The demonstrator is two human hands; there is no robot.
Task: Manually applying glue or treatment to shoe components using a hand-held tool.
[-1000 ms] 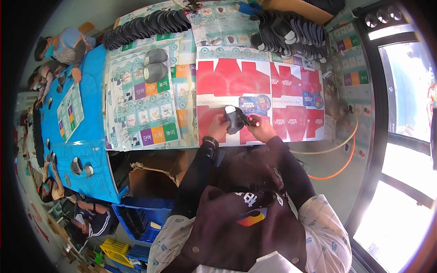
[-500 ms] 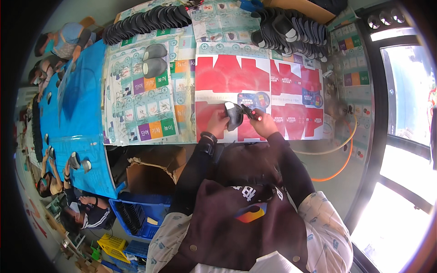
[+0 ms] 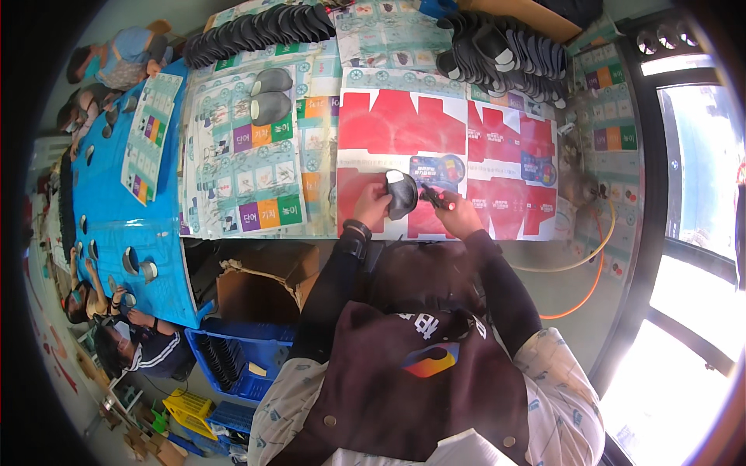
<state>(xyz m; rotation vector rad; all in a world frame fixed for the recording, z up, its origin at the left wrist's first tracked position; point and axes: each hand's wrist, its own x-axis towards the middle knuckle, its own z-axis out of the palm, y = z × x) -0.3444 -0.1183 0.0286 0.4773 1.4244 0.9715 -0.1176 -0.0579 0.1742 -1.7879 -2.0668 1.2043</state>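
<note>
Part of the left hand (image 3: pixel 374 206) is hidden behind the dark curved piece (image 3: pixel 402 194). The right hand (image 3: pixel 460 217) covers much of a dark tool (image 3: pixel 435 196) with red ends, too small to tell its exact kind. The top edge cuts off a blue object (image 3: pixel 437 8) and a cardboard box (image 3: pixel 527 19). At far left, co-workers (image 3: pixel 132 66) are small and blurred. Glare washes out whatever lies beyond the glass pane (image 3: pixel 645 380).
</note>
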